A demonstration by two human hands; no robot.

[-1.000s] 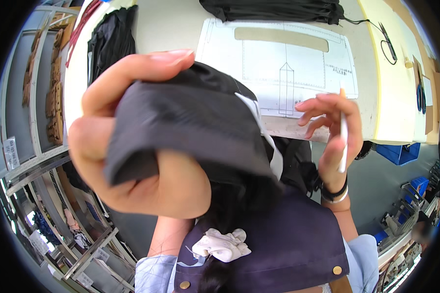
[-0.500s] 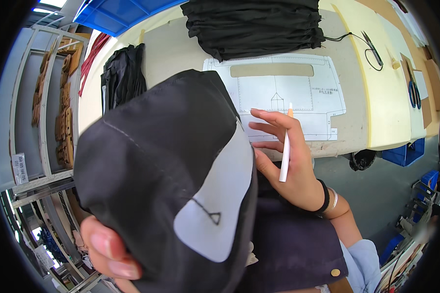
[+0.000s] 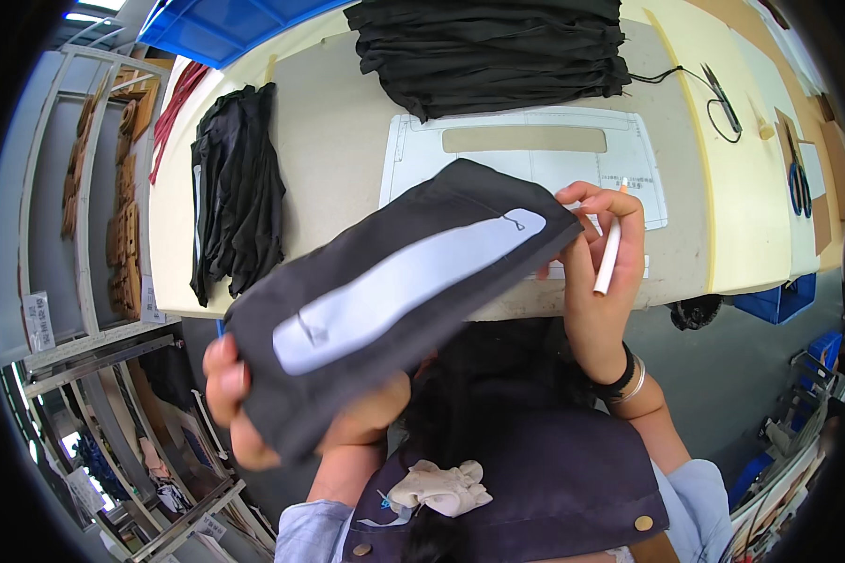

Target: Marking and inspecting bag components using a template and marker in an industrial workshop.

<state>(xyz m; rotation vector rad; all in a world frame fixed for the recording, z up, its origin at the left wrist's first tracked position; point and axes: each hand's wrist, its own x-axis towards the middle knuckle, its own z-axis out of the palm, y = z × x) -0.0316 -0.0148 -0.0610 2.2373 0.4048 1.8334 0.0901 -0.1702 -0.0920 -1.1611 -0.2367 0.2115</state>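
A folded black fabric piece (image 3: 366, 253) is stretched at a slant between my hands. Across it runs a long pale grey-white patch (image 3: 404, 281) with a small dark drawn mark near each end. My left hand (image 3: 225, 385) is closed round the lower left end, slightly blurred, fingers on the outer edge. At the upper right corner my right hand (image 3: 596, 310) pinches the cloth. It also keeps a slim white pencil (image 3: 610, 251) with an orange part between its fingers. Behind the cloth, partly covered, a white paper pattern (image 3: 422, 155) with a cut-out slot lies on the table.
Gathered black fabric (image 3: 488, 56) sits at the table's far side; another black bundle (image 3: 239, 188) lies at left. A blue crate (image 3: 225, 33) stands at the far left. Thread snips (image 3: 720, 98) and blue-handled scissors (image 3: 799, 188) lie at right. Shelving (image 3: 84, 206) stands left.
The black fabric has moved away from the camera and turned so the whole patch faces me. My right hand has moved right and now grips the corner.
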